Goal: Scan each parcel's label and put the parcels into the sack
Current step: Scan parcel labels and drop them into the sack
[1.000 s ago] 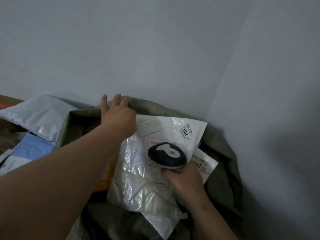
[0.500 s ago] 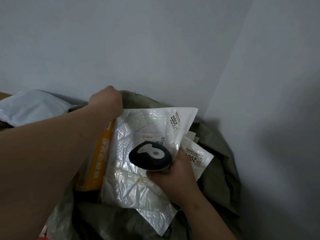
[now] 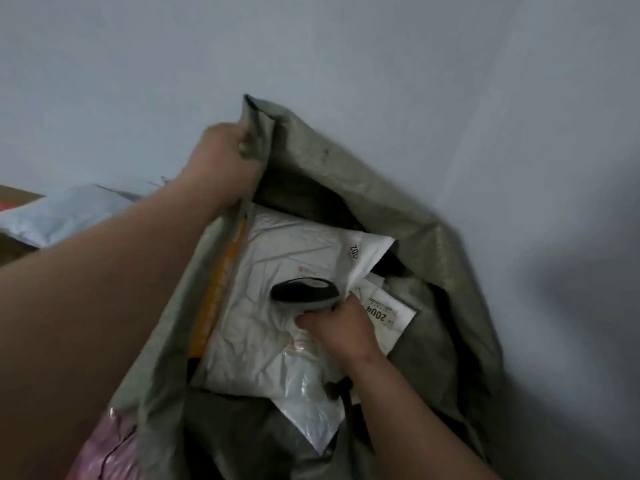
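A grey-green woven sack (image 3: 391,209) stands open against the wall. My left hand (image 3: 221,161) grips its far rim and holds it lifted. Inside lies a white plastic mailer parcel (image 3: 277,327), its label partly under my right hand (image 3: 339,327). That hand holds a black and grey handheld scanner (image 3: 304,292) just above the mailer. A second white parcel marked 2004 (image 3: 384,313) pokes out beneath it on the right. An orange box (image 3: 221,282) stands on edge along the sack's left wall.
A pale blue-white mailer (image 3: 65,216) lies outside the sack at the left on a brown cardboard box (image 3: 14,195). A pink plastic parcel (image 3: 110,448) shows at the bottom left. Walls meet in a corner right behind the sack.
My left hand went from flat on the mailer to gripping the sack's rim and pulling it upward. The white mailer has sunk deeper into the sack. The scanner tilted down.
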